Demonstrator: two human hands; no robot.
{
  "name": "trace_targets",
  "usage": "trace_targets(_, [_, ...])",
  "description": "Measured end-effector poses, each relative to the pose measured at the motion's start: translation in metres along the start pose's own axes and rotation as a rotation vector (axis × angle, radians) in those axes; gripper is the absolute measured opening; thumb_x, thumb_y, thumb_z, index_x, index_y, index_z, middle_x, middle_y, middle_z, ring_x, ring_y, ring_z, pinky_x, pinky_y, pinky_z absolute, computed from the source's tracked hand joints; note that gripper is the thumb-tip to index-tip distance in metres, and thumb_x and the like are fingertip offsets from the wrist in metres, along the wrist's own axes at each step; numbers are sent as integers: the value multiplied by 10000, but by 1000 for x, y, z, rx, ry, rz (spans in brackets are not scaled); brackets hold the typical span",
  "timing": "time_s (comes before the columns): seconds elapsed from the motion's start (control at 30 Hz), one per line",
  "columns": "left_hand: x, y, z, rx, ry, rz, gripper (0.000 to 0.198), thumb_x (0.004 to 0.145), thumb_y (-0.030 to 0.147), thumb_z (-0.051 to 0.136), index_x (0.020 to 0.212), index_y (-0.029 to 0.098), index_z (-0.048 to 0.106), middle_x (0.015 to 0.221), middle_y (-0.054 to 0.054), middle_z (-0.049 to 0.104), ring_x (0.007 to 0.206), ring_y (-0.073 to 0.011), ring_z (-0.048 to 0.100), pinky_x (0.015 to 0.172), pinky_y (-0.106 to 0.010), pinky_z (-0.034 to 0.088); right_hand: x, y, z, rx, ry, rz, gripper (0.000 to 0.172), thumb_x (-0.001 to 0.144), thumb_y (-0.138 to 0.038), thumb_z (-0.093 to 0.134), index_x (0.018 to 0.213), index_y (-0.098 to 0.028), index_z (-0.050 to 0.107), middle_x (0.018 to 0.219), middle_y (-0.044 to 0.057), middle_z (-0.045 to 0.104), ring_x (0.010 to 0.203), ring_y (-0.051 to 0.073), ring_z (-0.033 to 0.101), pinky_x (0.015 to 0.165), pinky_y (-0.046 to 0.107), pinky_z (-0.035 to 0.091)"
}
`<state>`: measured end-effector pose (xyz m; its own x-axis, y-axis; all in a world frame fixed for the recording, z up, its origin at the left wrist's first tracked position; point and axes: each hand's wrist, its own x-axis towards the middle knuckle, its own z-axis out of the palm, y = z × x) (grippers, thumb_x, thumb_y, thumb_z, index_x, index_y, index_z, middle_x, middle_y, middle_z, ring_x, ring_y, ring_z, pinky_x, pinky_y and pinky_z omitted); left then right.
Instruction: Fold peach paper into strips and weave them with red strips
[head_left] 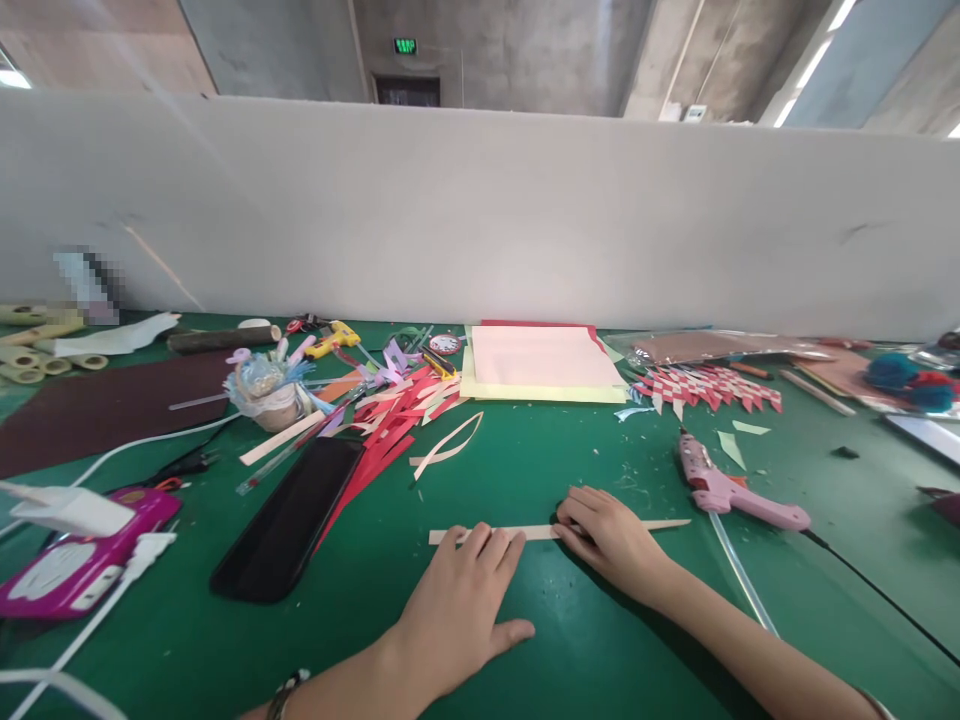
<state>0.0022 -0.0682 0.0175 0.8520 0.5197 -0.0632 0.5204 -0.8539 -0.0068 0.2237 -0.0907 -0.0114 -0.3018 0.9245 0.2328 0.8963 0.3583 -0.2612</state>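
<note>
A long pale paper strip lies flat, left to right, on the green table in front of me. My left hand rests over its left part, fingers stretched out and thumb spread away. Farther right, my right hand is on the strip with its fingers curled and pressed together. Something dark shows at those fingertips, too hidden to name. The strip's tapered right end sticks out past the right hand. Beyond the hands, another pale strip lies bent in a loop.
A pink glue gun with a clear stick lies right. Stacked paper sheets and a red-and-white woven paper piece sit at the back. Left are red strips, a black case, a magenta device and white cables.
</note>
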Motion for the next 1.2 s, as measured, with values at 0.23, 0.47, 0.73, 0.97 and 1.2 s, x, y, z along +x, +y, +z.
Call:
trace_targets(0.23, [1, 8, 4, -15, -64, -37, 730, 814, 641, 357, 1367, 164, 328, 1143, -125, 532, 1012, -286, 433, 862, -422, 347, -11, 10, -7, 13, -43, 56, 174, 890, -220, 424, 728, -190, 480, 687, -6, 521, 636, 124, 467, 620, 257, 347])
trace_targets(0.47, [1, 8, 3, -49, -104, -52, 735, 829, 627, 332, 1387, 151, 285, 1181, -129, 511, 1059, -299, 415, 903, -459, 334, -15, 18, -7, -2, -75, 47, 195, 904, -265, 411, 735, -192, 479, 698, -4, 525, 641, 128, 476, 624, 263, 346])
trace_targets(0.73, [2, 8, 0, -23, -119, -46, 716, 839, 611, 328, 1386, 151, 292, 1183, -132, 514, 1052, -294, 419, 904, -446, 331, -21, 32, -8, -36, -100, 56, 219, 906, -288, 405, 723, -192, 476, 687, -6, 518, 633, 128, 488, 637, 267, 356])
trace_targets(0.97, [0, 10, 2, 28, -74, -42, 691, 849, 626, 259, 1392, 198, 278, 1150, -120, 516, 1065, -283, 410, 890, -433, 344, -21, 32, -8, -41, -104, 49, 223, 917, -282, 378, 742, -195, 485, 735, 6, 550, 660, 140, 515, 648, 279, 363])
trace_targets(1.2, [1, 13, 1, 14, -114, -71, 756, 808, 672, 301, 1396, 198, 267, 1139, -128, 512, 1048, -292, 415, 881, -446, 356, -19, 29, -9, -111, -73, 28, 237, 920, -282, 367, 735, -195, 486, 717, 2, 554, 635, 143, 522, 622, 280, 356])
